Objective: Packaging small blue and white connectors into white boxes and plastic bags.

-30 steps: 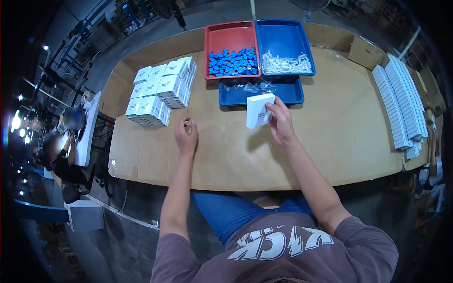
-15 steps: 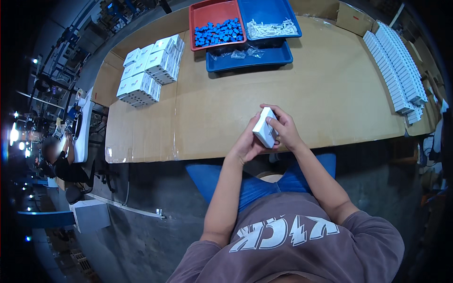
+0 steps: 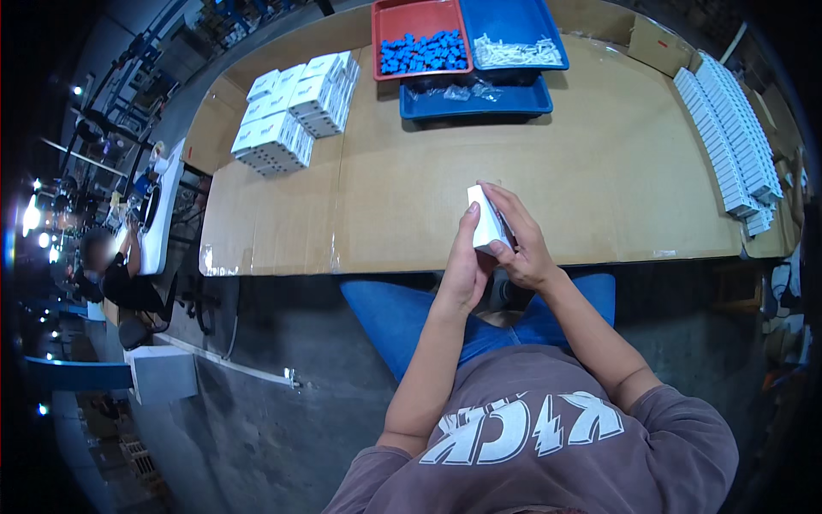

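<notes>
Both of my hands hold one small white box [image 3: 486, 221] over the near edge of the cardboard-covered table. My left hand [image 3: 465, 261] grips its left side, thumb along the upper part. My right hand [image 3: 525, 246] wraps round the right side, fingers reaching over the far end and thumb at the near end. The box stands tilted, with a narrow plain face toward me. Its underside is hidden by my palms.
White boxes [image 3: 282, 116] are stacked at the left. A red tray [image 3: 422, 15] of blue plastic pieces and a blue tray [image 3: 514, 21] of white pieces sit at the back, above another blue tray [image 3: 475, 110]. Rows of white boxes [image 3: 728, 141] line the right. A person [image 3: 128, 278] sits far left.
The white box has been turned in my hands, so a narrow side now faces up instead of the broad printed face. My right thumb has slid down toward its near end.
</notes>
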{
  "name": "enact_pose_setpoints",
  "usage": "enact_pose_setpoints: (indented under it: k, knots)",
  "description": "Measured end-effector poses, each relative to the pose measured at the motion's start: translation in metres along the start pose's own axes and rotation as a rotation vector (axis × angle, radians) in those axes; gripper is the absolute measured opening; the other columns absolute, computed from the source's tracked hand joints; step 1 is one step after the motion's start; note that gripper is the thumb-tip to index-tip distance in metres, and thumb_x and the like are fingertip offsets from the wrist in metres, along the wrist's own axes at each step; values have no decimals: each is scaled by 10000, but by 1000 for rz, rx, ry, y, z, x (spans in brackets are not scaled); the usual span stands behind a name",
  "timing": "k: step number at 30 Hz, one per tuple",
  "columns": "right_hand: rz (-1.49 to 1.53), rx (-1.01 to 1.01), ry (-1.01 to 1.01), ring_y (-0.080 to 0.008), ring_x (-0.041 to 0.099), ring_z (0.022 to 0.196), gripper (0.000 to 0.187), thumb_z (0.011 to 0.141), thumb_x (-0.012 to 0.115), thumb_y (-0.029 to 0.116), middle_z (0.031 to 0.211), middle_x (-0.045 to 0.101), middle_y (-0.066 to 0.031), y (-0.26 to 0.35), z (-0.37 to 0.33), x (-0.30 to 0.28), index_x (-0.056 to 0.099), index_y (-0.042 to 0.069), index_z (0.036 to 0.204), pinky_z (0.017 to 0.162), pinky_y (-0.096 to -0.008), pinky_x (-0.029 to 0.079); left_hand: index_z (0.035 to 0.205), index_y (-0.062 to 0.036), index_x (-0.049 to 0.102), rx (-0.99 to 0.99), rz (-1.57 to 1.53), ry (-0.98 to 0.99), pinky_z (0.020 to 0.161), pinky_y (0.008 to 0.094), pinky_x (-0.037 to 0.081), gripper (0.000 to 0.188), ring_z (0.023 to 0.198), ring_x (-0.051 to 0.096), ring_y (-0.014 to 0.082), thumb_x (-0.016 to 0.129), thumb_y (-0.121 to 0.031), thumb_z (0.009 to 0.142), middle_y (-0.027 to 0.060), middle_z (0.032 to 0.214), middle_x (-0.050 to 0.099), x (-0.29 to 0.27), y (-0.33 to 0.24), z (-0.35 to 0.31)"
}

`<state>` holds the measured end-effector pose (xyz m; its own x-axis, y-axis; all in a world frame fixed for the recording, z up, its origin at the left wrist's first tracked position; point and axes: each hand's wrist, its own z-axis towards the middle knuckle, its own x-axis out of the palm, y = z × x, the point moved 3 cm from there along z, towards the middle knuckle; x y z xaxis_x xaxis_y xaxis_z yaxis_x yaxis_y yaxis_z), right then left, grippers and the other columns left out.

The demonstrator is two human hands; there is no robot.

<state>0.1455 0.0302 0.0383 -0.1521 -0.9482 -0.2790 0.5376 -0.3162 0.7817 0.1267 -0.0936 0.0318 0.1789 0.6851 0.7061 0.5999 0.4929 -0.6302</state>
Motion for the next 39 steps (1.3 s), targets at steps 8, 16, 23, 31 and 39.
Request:
enact_pose_setpoints:
  k: [8,16,23,31,39]
  knots:
    - [-168,-80,-26,-420,539,1336,790,968,619,503,1466,517,-278,-19,-10,3,452,-57,1500,1120,-451,430,1446,-74,468,64,54,-53,989,351,519,686,1170,616,186,397,-636,1060,77,1271,611,3,16,4]
    - [-174,-50,-91,-418,562,1301,839,965,625,564,1449,527,-284,-25,-16,-6,463,-74,1484,1083,-443,464,1397,-61,513,-55,230,-23,943,305,523,646,1081,643,152,459,-603,1051,72,1199,639,-3,20,15]
    - [-210,-128,-177,-432,609,1231,870,970,581,627,1384,570,-310,-35,-22,-8,518,-112,1425,1023,-445,512,1373,-67,541,-73,224,-52,901,288,519,621,1055,646,134,465,-594,1052,52,1176,649,0,32,16]
    - [-235,-216,-234,-466,628,1202,838,1020,489,613,1355,585,-338,-43,-28,-9,536,-134,1397,998,-473,527,1342,-69,553,-7,317,-56,904,298,498,588,1060,627,125,446,-576,1063,34,1158,639,2,38,20]
    - [-197,-221,-256,-482,619,1214,846,1033,451,617,1348,585,-349,-48,-30,-8,517,-137,1411,1009,-474,520,1333,-58,557,12,354,-67,921,302,487,592,1074,616,128,436,-573,1066,43,1172,633,0,42,22]
